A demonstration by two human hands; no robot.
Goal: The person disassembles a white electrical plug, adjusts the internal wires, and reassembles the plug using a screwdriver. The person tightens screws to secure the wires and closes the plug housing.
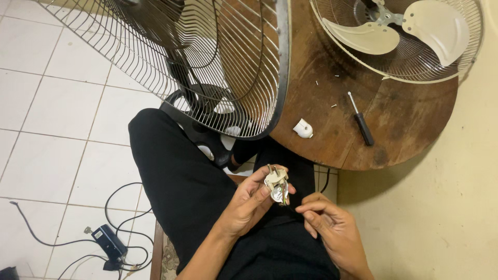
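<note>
My left hand (pixel 249 199) holds a small white electrical plug (pixel 276 184) with metal pins and wires showing, opened up, above my lap in black trousers. My right hand (pixel 332 228) is just right of it, fingers pinched together near the plug's lower edge; I cannot tell whether anything small sits between them. A white plug cover piece (pixel 303 128) lies on the round wooden table (pixel 404 129), near its front edge. A black-handled screwdriver (pixel 361 119) lies further right on the table.
A large grey wire fan guard (pixel 155 57) on a dark stand leans over the table's left edge. A cream fan with blades in its guard (pixel 399 36) rests at the table's back. Small screws lie on the wood. Black cables and an adapter (pixel 106 241) lie on the tiled floor.
</note>
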